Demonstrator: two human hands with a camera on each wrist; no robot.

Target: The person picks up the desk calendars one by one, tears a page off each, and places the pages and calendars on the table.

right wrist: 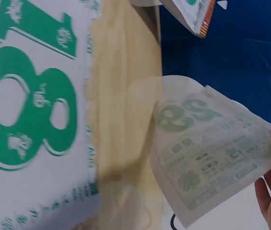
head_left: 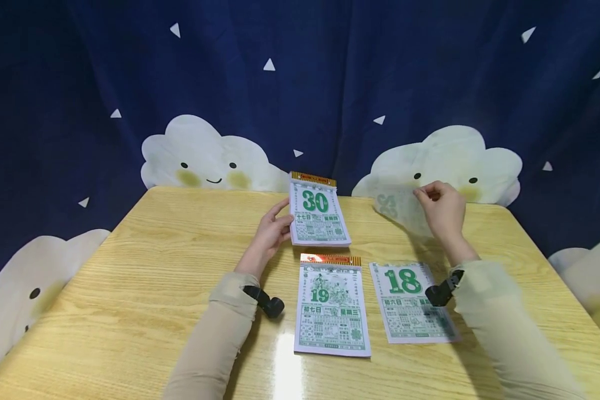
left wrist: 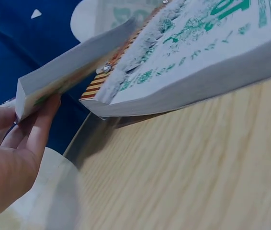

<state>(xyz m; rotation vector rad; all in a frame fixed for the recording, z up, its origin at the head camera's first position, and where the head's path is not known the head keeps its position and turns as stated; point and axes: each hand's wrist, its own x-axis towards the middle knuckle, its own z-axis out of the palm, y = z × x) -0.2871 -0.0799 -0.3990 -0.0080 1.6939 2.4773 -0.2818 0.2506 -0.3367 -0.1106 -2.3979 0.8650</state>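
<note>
My left hand (head_left: 271, 232) grips the left edge of a tear-off calendar (head_left: 317, 219) whose top page reads 30. In the left wrist view this calendar (left wrist: 73, 62) is tilted, with the fingers beneath it and the thumb at its edge. A loose calendar page (right wrist: 205, 153), thin and seen from its back with a reversed 29, hangs from my right hand (head_left: 446, 212), pinched between thumb and fingers. Nearer to me a second tear-off calendar (head_left: 332, 319), showing 19, lies flat. Beside it lies a single page (head_left: 412, 311) marked 18, partly covered by the right wrist's camera.
The wooden table (head_left: 180, 278) carries both calendars and the flat page. Behind its far edge hangs a dark blue curtain (head_left: 310, 83) with white triangles and cloud faces. Black wrist cameras (head_left: 267, 303) sit on both sleeves.
</note>
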